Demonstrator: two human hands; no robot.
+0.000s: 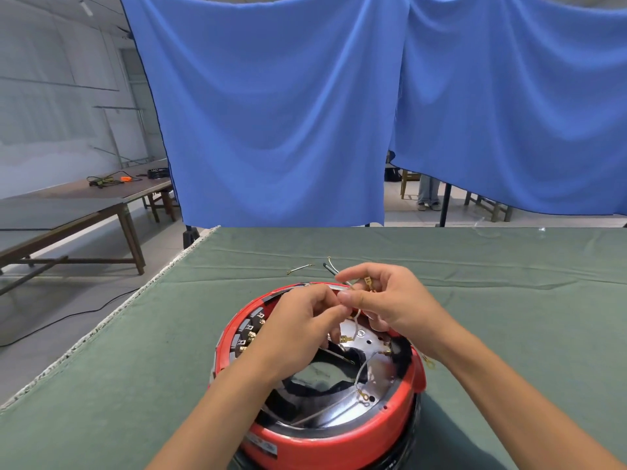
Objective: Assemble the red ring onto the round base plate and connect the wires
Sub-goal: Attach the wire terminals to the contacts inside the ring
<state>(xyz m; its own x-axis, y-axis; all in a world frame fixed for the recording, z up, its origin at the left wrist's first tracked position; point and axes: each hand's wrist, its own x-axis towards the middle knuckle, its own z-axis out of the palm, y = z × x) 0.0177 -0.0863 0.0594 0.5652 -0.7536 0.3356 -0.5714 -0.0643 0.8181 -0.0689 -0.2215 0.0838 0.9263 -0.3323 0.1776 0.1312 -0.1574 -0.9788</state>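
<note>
Sitting already around the round base plate [325, 385] at lower centre, the red ring [339, 435] is awaiting wiring. Left hand [302, 320] and right hand [383, 300] are both pinching a white wire [357, 315] above it; several terminals are lying loose, apparently unconnected.

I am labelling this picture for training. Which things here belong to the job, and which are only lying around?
Belong to the job:
red ring
shiny base plate
white wire, pinched by left hand and right hand

Lying around:
loose wire on the green cloth
blue curtain
far table
</note>
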